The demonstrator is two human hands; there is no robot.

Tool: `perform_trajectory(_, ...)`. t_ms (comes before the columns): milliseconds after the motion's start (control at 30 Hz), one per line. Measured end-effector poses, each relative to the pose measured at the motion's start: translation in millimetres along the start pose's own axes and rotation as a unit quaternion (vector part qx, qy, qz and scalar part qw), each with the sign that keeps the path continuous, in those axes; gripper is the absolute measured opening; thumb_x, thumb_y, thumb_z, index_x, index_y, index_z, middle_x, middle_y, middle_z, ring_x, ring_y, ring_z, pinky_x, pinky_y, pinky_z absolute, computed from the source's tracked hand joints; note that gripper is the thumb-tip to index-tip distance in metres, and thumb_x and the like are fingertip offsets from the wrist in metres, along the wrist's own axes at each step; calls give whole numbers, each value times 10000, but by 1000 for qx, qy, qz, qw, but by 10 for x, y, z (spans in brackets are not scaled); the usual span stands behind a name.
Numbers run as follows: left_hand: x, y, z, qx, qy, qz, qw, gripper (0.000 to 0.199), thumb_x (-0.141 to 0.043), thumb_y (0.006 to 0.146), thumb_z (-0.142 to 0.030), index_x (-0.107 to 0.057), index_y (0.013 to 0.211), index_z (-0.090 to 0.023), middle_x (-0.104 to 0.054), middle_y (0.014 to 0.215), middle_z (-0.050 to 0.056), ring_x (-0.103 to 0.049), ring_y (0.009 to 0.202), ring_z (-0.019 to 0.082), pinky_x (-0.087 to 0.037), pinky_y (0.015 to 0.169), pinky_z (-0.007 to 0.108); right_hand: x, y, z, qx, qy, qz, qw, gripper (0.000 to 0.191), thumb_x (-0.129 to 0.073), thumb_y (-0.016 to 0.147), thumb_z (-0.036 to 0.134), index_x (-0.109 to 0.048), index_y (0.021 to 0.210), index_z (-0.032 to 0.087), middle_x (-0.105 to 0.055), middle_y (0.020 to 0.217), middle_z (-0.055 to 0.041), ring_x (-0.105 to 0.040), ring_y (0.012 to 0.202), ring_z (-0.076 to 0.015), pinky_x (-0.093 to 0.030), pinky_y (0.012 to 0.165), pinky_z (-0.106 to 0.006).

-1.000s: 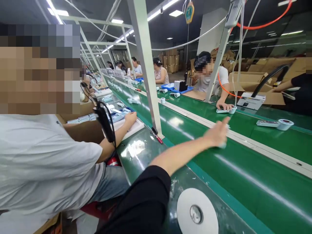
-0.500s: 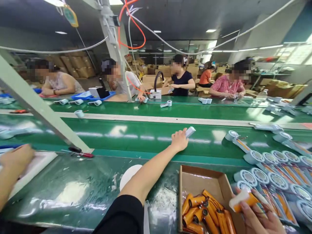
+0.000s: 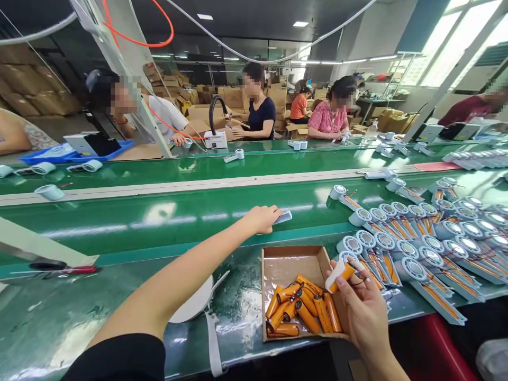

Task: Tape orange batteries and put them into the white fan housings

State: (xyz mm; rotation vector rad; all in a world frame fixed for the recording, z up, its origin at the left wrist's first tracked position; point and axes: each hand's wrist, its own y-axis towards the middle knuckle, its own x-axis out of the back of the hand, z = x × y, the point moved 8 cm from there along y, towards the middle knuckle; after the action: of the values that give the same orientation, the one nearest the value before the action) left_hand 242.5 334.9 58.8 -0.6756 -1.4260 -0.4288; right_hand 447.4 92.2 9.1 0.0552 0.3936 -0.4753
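My left hand (image 3: 264, 218) reaches out over the green belt (image 3: 190, 211), its fingers closed on a pale plastic handle piece (image 3: 284, 216). Only one end of that piece sticks out past the fingers; my hand covers the rest. At the right edge of a cardboard box (image 3: 273, 264), my right hand (image 3: 367, 307) grips an orange battery (image 3: 346, 271) with a white strip (image 3: 334, 279) on its near end. Inside the box lie several more orange batteries (image 3: 307, 316) with dark wires.
Several pale fan housings (image 3: 413, 269) with round heads and orange batteries crowd the right side. A white round sheet (image 3: 194, 301) and a white strap (image 3: 214, 344) lie left of the box. A red-handled screwdriver (image 3: 81, 269) rests by the post. Several people sit across the belt.
The view has swung to the right. The handle piece in my left hand now lies flatter and lower, close to the belt. My right hand still has the battery, now turned more into view.
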Motion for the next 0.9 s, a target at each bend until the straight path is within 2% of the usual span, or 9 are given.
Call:
perform_trajectory(100,0,-67,-51,-25,14,-43,999,480,-504,948,-187,-485,1422,-256,-559,1413,122,-554,1274,293,-546,940,394,-3,-3,-8,-1,-4,5,1000,849,-932,786,399,-502,1503,251,-735,1218,-135,-732,1074,-344,-631,935,-480)
perform_trajectory(200,-66,-87,-109,-49,23,-56,997,357,-458,1006,-224,-552,1350,-242,-551,1422,112,-518,1301,266,-475,1080,392,-29,-5,5,-3,-6,11,1000,827,-919,805,396,-500,1504,258,-730,1232,-134,-720,1108,-344,-620,956,-476)
perform_trajectory(267,-121,-73,-152,-41,26,-62,997,333,-449,1016,-224,-587,1319,-219,-554,1400,143,-508,1294,296,-430,1128,456,-40,1,16,-3,-11,13,1000,807,-915,811,396,-508,1494,257,-728,1240,-131,-721,1107,-341,-618,959,-473)
perform_trajectory(400,-196,10,-257,6,17,-61,998,360,-496,961,-148,-637,1292,-139,-577,1297,257,-496,1243,410,-487,982,612,-26,3,28,-1,-35,10,999,726,-903,823,391,-547,1439,250,-703,1295,-138,-723,1098,-346,-615,956,-484)
perform_trajectory(567,-232,189,-457,-51,-27,-3,998,315,-685,773,-22,-764,996,-231,-692,1215,150,-428,1367,401,-397,1108,681,-64,-18,135,13,-64,23,998,627,-901,818,413,-576,1327,246,-720,1254,-145,-741,1043,-344,-633,901,-489)
perform_trajectory(633,-209,264,-445,-65,-51,13,997,296,-700,747,-20,-776,935,-235,-729,1167,120,-446,1384,367,-364,1167,627,-159,50,245,26,-85,55,994,558,-882,838,420,-575,1275,255,-726,1236,-141,-745,1029,-338,-639,877,-489)
perform_trajectory(733,-165,388,-395,-78,-87,34,993,219,-750,743,-122,-794,907,-262,-770,1080,62,-565,1283,279,-375,1196,439,-407,347,469,85,-146,113,979,490,-845,868,420,-565,1239,264,-713,1271,-128,-735,1064,-315,-623,910,-484)
perform_trajectory(800,-145,476,-398,-86,-101,54,990,199,-797,699,-181,-800,873,-276,-785,1021,30,-630,1183,246,-423,1136,345,-626,651,553,130,-215,154,956,494,-817,870,440,-559,1250,259,-723,1247,-111,-729,1065,-295,-602,943,-475)
perform_trajectory(900,-118,583,-474,-104,-106,88,985,195,-827,612,-152,-789,768,-262,-791,921,13,-687,1024,235,-496,984,298,-933,1112,420,133,-339,225,904,474,-724,896,456,-545,1280,242,-767,1059,-64,-740,948,-265,-593,897,-425)
